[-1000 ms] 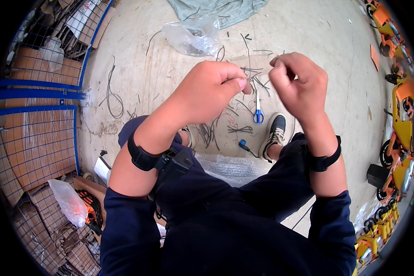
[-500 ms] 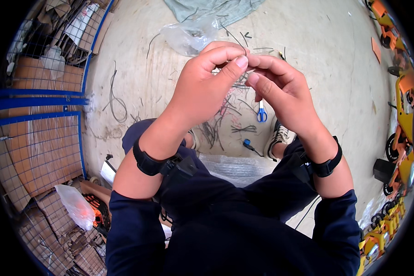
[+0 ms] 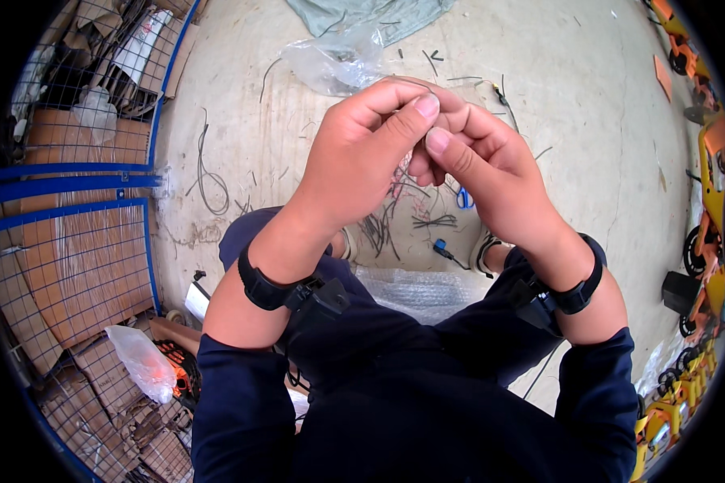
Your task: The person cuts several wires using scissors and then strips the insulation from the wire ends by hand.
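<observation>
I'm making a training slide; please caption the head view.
Bare left hand and bare right hand, close together above a pale concrete floor strewn with thin, dark, cable-like strands.

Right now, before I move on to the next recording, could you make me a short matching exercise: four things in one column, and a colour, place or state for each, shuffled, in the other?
Things:
1. left hand
2. scissors
3. bubble wrap
4. cloth

Descriptions:
A. see-through, lying on the floor
B. grey-green, at the top edge of the picture
C. blue handles, partly hidden from view
D. raised, its fingertips close to those of the right hand

Pairs: 1-D, 2-C, 3-A, 4-B
</observation>
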The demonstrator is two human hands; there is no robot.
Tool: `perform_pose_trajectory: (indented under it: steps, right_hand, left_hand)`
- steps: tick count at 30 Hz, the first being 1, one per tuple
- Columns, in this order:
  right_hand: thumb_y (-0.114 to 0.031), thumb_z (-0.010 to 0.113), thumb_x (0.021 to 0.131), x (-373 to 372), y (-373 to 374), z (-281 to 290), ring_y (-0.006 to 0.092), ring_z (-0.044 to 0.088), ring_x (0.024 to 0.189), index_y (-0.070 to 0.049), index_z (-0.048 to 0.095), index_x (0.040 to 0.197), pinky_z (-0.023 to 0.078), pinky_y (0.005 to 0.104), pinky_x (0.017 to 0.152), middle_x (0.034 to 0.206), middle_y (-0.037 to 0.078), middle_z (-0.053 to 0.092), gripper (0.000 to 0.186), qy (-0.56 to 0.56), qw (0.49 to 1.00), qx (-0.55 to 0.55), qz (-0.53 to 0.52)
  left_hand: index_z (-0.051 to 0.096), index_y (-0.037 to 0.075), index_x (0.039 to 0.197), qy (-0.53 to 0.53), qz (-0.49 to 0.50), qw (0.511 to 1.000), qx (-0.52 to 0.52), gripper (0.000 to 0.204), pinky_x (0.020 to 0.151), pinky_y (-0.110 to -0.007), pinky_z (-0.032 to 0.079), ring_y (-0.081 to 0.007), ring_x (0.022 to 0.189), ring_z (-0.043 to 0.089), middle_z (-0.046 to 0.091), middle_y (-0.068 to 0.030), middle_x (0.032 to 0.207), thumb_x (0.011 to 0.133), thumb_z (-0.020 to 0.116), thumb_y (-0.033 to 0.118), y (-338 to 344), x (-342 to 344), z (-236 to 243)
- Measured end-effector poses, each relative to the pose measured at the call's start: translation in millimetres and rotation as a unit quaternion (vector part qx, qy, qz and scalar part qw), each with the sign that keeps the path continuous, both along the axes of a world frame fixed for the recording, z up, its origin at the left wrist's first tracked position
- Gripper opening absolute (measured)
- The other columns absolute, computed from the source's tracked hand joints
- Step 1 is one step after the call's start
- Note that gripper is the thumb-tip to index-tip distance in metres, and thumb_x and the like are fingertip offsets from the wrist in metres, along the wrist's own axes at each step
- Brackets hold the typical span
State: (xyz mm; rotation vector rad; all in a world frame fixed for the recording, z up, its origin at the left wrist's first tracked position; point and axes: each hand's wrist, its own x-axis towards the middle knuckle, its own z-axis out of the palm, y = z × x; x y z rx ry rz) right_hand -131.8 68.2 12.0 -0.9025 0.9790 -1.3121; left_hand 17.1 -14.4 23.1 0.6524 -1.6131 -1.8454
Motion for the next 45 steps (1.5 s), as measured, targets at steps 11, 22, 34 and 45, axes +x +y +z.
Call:
perform_pose_trajectory:
  steps: [11, 22, 34, 45]
  right_hand:
    - [-0.008, 0.063, 0.093, 3.9, 7.3, 6.2, 0.0008, 0.055, 0.064, -0.001, 0.058, 0.089, 0.043, 0.0163, 0.057, 0.073, -0.001, 0.063, 0.01, 0.143, 0.983, -0.055, -0.099]
    - [-0.008, 0.065, 0.091, 3.6, 8.5, 8.3, -0.0005, 0.054, 0.063, -0.001, 0.059, 0.086, 0.042, 0.0159, 0.054, 0.072, -0.001, 0.063, 0.011, 0.185, 0.977, -0.034, -0.097]
    - [-0.013, 0.063, 0.093, 0.0, 7.5, 14.3, 0.0023, 0.058, 0.064, -0.002, 0.06, 0.09, 0.044, 0.0168, 0.053, 0.073, 0.001, 0.065, 0.012, 0.106, 0.993, 0.016, -0.047]
    - [-0.019, 0.063, 0.094, -8.0, 3.8, 14.3, 0.0037, 0.055, 0.057, -0.002, 0.061, 0.092, 0.043, 0.0177, 0.047, 0.073, 0.002, 0.065, 0.016, 0.013, 0.997, 0.073, 0.01]
  left_hand:
    - [0.064, -0.003, 0.097, 0.029, 0.057, 0.987, -0.147, 0.01, 0.088, -0.03, 0.048, -0.0154, 0.098, 0.061, 0.067, -0.0118, 0.104, 0.092, 0.06, 0.005, -1.6, 2.7, -8.0]
    - [0.063, -0.003, 0.092, 0.049, 0.047, 0.987, -0.144, 0.007, 0.087, -0.03, 0.048, -0.0161, 0.096, 0.061, 0.067, -0.0121, 0.101, 0.091, 0.061, 0.004, -3.8, 3.4, -8.0]
    - [0.063, -0.003, 0.089, 0.052, 0.046, 0.989, -0.127, 0.007, 0.085, -0.03, 0.048, -0.0157, 0.095, 0.061, 0.067, -0.012, 0.101, 0.091, 0.06, 0.004, -2.5, 4.0, -4.6]
    - [0.064, -0.002, 0.09, 0.048, 0.059, 0.989, -0.125, 0.009, 0.076, -0.026, 0.047, -0.011, 0.086, 0.059, 0.067, -0.011, 0.101, 0.092, 0.061, 0.006, -2.3, 2.5, -3.8]
